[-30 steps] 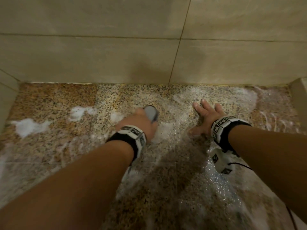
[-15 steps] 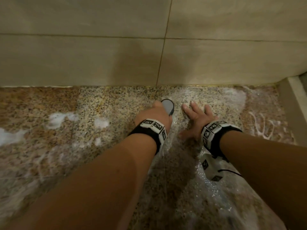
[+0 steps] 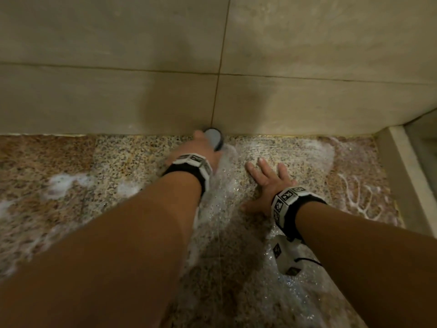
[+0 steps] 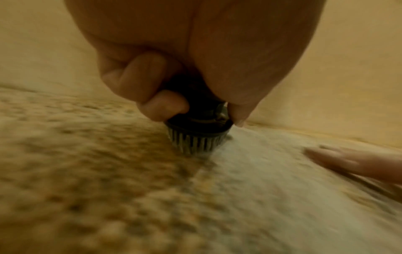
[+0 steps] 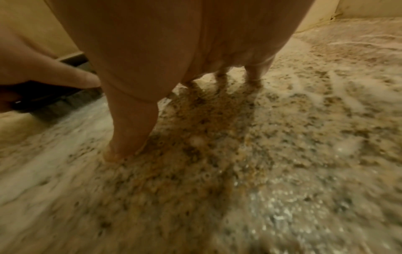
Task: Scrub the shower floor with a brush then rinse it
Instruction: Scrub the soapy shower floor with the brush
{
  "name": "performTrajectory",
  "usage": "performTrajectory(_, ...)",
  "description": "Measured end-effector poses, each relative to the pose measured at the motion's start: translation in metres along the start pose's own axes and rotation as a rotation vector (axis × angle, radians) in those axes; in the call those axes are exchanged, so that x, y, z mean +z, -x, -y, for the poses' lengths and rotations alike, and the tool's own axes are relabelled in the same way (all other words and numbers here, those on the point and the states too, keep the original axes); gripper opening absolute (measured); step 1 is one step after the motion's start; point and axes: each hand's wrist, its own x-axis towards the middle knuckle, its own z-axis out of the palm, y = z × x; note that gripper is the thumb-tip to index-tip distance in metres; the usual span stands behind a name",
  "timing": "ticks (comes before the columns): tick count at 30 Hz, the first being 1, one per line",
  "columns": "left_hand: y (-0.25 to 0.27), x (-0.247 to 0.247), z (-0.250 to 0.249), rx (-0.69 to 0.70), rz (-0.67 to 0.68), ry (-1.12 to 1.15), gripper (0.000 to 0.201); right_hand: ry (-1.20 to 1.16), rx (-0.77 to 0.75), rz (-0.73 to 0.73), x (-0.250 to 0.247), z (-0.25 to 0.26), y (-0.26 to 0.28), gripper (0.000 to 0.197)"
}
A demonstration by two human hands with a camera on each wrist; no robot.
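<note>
From the head camera, the left hand (image 3: 196, 151) is gripping a brush (image 3: 214, 139) and pressing it onto the speckled shower floor (image 3: 123, 157) right at the foot of the tiled wall (image 3: 118, 98), by a vertical grout line. The right hand (image 3: 267, 183) is lying flat on the wet floor just to the right of the left forearm, its fingers spread and holding nothing. White foam (image 3: 63, 183) is sitting in patches on the left side of the floor, and thinner suds are covering the stone between and behind the hands. A low curb (image 3: 406, 171) is running along the right edge.

In the left wrist camera, the fingers (image 4: 150, 80) are curling tightly round the brush's dark body (image 4: 195, 123), and its bristles (image 4: 195, 142) are touching the floor. The right hand's fingertips (image 4: 339, 158) are showing at the right edge, blurred.

In the right wrist camera, the right hand's thumb (image 5: 130, 123) and fingers are pressing straight down on the sudsy stone. The left hand (image 5: 32, 68) is appearing at the left edge, wrapped round something dark.
</note>
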Motion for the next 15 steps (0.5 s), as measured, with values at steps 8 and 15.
performTrajectory(8, -0.006, -0.029, 0.114, -0.297, -0.084, 0.05, 0.088, -0.017, -0.002, -0.017, 0.0, 0.001, 0.004, 0.111)
performTrajectory(15, 0.005, -0.028, 0.137, -0.469, -0.158, 0.112, 0.09, -0.022, 0.0, -0.04, 0.003, 0.003, 0.002, 0.11)
